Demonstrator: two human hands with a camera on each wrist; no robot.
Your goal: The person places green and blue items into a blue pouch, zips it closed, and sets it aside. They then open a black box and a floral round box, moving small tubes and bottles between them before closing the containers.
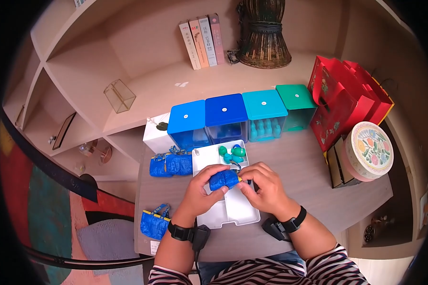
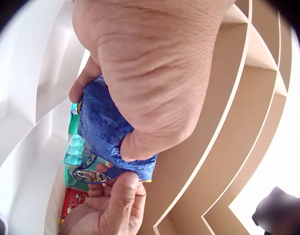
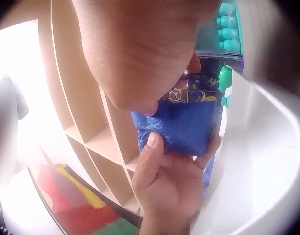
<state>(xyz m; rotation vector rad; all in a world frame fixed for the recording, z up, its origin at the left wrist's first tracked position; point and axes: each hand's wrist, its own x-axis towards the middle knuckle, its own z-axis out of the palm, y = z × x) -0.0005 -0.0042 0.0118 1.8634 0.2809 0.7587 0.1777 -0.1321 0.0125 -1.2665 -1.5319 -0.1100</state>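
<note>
A small blue pouch [image 1: 223, 180] with a yellow-trimmed edge is held in both hands over a white divided tray [image 1: 242, 213]. My left hand [image 1: 198, 194] grips its left side, thumb in front and fingers behind. At the right end, my right hand [image 1: 267, 189] pinches the pouch's edge between thumb and fingers. In the right wrist view the pouch [image 3: 181, 125] has a metal clasp [image 3: 178, 95] at its upper edge. A patterned strap [image 2: 88, 169] hangs by the right fingers in the left wrist view. Several green bottle-shaped pieces [image 1: 233, 154] lie in the tray's back right compartment.
More blue pouches [image 1: 171, 165] sit left of the tray, and another blue bag [image 1: 154, 225] lies by the table's left edge. Lidded boxes in blue [image 1: 226, 107] and green [image 1: 297, 97] line the back. Red gift bags [image 1: 337, 104] and a round floral box [image 1: 370, 151] stand right.
</note>
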